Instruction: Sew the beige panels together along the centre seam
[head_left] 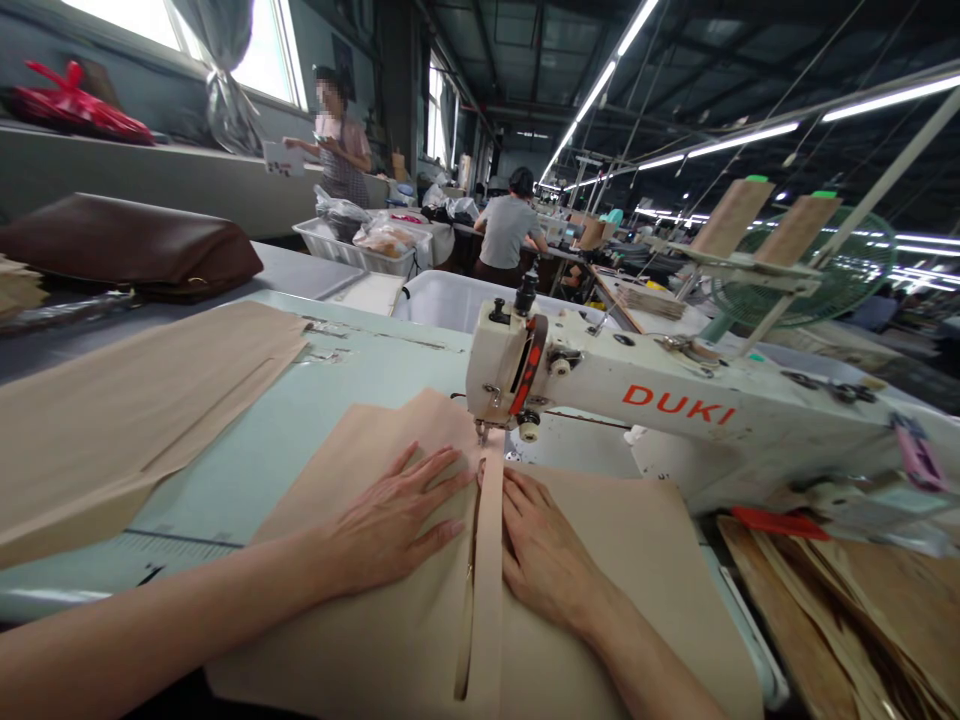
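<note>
A large beige fabric piece point(360, 640) lies under the needle area of a white sewing machine point(600, 380). Down its middle runs a lighter strip point(491, 560), its far end beneath the presser foot point(484, 432). Beside the strip, on its left, is a narrow slit with a metal zipper point(470, 580). My left hand point(397, 515) rests flat on the fabric left of the slit, fingers spread. Against the strip's right edge, my right hand point(544, 550) presses down on the fabric, fingers extended and close together. Neither hand is wrapped round anything.
More beige pieces point(150, 410) lie on the left of the pale green table point(375, 355). A brown leather item point(127, 245) sits behind them. Thread cones point(731, 218) stand at the right, above brown pieces point(885, 610). Two people point(508, 232) are farther back.
</note>
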